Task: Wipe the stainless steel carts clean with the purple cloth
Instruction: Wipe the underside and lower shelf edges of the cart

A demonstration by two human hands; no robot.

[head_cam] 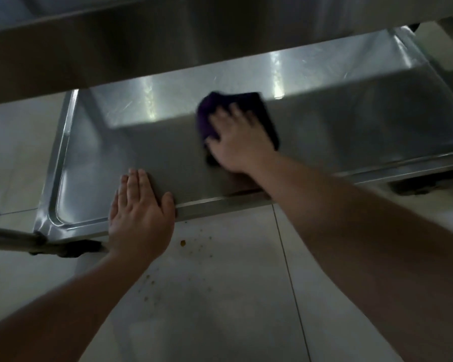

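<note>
The stainless steel cart's lower shelf (94,163) fills the middle of the head view, a shallow tray with a raised rim. A purple cloth (207,118) lies flat on the shelf near its centre. My right hand (239,142) presses down on the cloth with fingers spread, covering most of it. My left hand (139,210) rests flat over the shelf's front rim, fingers on the steel and thumb along the edge, holding nothing. The cart's upper shelf (141,48) hangs above and hides the back of the lower one.
Pale floor tiles (220,296) lie below the cart, with brown crumbs (182,242) scattered near the front rim. A dark caster (73,248) sits under the left front corner, another caster (426,188) at the right. A metal bar (8,237) juts in from the left.
</note>
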